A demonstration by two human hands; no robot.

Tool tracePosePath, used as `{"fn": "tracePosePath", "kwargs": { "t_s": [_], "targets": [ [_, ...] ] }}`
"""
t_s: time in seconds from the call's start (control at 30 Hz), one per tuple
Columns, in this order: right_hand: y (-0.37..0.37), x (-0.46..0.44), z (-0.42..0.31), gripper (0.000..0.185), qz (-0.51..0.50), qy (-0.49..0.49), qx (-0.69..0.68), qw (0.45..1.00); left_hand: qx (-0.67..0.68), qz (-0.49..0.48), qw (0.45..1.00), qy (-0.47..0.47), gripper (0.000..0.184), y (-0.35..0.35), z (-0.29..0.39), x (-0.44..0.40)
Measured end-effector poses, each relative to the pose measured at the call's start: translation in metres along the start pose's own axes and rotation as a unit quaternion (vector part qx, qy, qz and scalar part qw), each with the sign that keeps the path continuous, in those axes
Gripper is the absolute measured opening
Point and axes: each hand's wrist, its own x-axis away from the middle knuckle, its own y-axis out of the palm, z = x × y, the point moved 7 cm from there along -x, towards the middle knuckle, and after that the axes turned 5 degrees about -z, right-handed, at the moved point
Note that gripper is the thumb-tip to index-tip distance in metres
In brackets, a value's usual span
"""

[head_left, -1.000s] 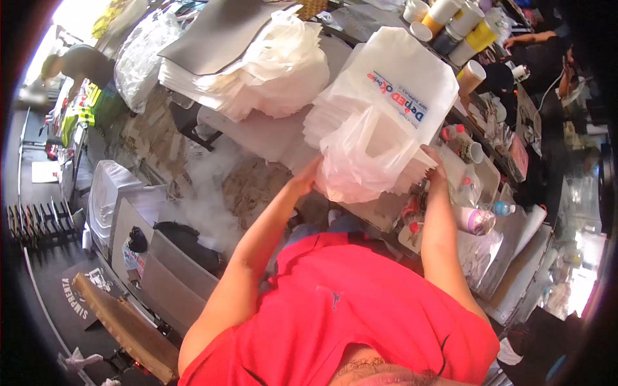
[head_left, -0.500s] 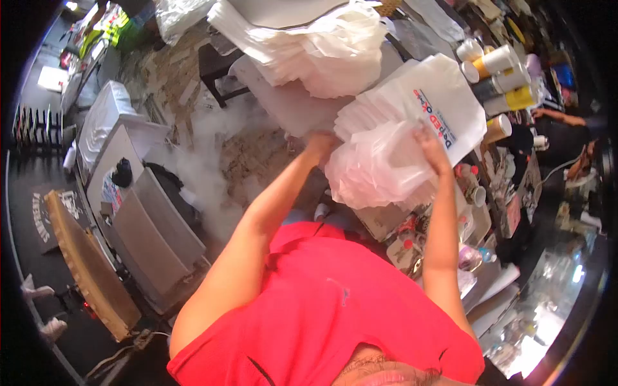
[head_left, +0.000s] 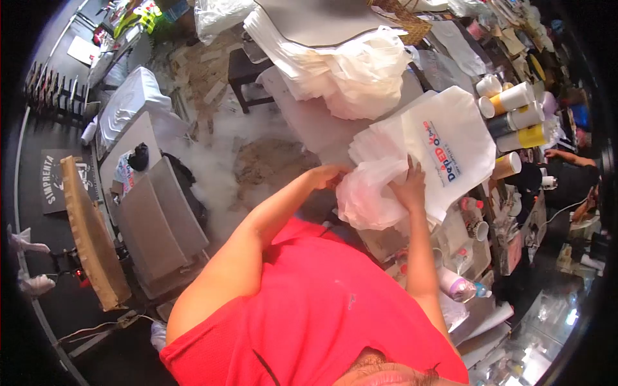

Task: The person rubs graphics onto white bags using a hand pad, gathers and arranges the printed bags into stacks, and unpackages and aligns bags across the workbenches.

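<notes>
A stack of white plastic bags (head_left: 450,132) with red and blue print lies on the table in front of me. Its handle end is bunched up towards my body. My right hand (head_left: 409,188) rests on the bunched handles (head_left: 368,196) with its fingers spread. At the left edge of that bunch is my left hand (head_left: 331,175), its fingers curled against the plastic and partly hidden. Farther back sits a second pile of white bags (head_left: 360,71), with a grey sheet (head_left: 315,22) on top.
Rolls and cups (head_left: 515,109) stand at the right, with bottles (head_left: 458,283) nearer me. A wicker basket (head_left: 409,24) is at the back. Grey panels (head_left: 158,225) and a long cardboard piece (head_left: 93,238) stand left. Another person's arm (head_left: 566,156) shows far right.
The view has turned, shifting the bags. My right hand has moved from the stack's right side onto the bunched handles, which are now more gathered. My left hand stays at their left edge.
</notes>
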Motion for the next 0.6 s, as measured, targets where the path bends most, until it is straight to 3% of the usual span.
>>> {"fn": "tracePosePath", "kwargs": {
  "t_s": [0.07, 0.13, 0.17, 0.2, 0.23, 0.27, 0.3, 0.4, 0.47, 0.5, 0.53, 0.6],
  "targets": [
    [-0.003, -0.002, 0.000, 0.107, 0.001, 0.008, -0.005, 1.000, -0.052, 0.029, 0.998, -0.021, 0.023, -0.028, 0.007, 0.014],
    [-0.010, -0.003, -0.004, 0.100, 0.010, -0.001, -0.006, 1.000, -0.003, 0.125, 0.983, 0.137, 0.021, -0.077, 0.045, 0.035],
    [-0.014, 0.001, -0.004, 0.094, 0.015, -0.004, -0.003, 1.000, 0.008, 0.229, 0.957, 0.176, 0.022, -0.124, 0.064, 0.045],
    [-0.018, 0.001, 0.003, 0.094, 0.021, 0.025, -0.008, 0.999, 0.045, 0.244, 0.934, 0.258, 0.023, -0.153, 0.092, 0.070],
    [-0.020, -0.007, 0.001, 0.085, -0.009, -0.014, -0.054, 0.998, 0.082, 0.310, 0.904, 0.283, 0.023, -0.174, 0.122, 0.098],
    [-0.028, -0.007, 0.003, 0.076, -0.034, -0.046, -0.098, 0.994, 0.120, 0.354, 0.884, 0.279, 0.021, -0.263, 0.138, 0.079],
    [-0.051, -0.003, -0.005, 0.063, -0.049, -0.024, -0.127, 0.990, 0.061, 0.402, 0.860, 0.310, 0.021, -0.266, 0.178, 0.115],
    [-0.083, -0.009, -0.012, 0.057, -0.016, -0.001, -0.176, 0.984, 0.112, 0.365, 0.841, 0.383, 0.019, -0.387, 0.279, 0.130],
    [-0.068, -0.025, -0.008, 0.055, -0.010, 0.098, -0.184, 0.978, 0.052, 0.403, 0.824, 0.395, 0.021, -0.480, 0.351, 0.122],
    [-0.053, -0.025, -0.002, 0.054, -0.019, 0.172, -0.189, 0.967, -0.061, 0.469, 0.791, 0.388, 0.022, -0.512, 0.390, 0.123],
    [-0.044, -0.023, -0.004, 0.054, -0.010, 0.194, -0.189, 0.962, -0.172, 0.528, 0.741, 0.379, 0.026, -0.527, 0.422, 0.125],
    [-0.033, -0.027, -0.018, 0.058, -0.023, 0.170, -0.157, 0.973, -0.405, 0.614, 0.624, 0.266, 0.040, -0.492, 0.473, 0.148]
  ]
}}
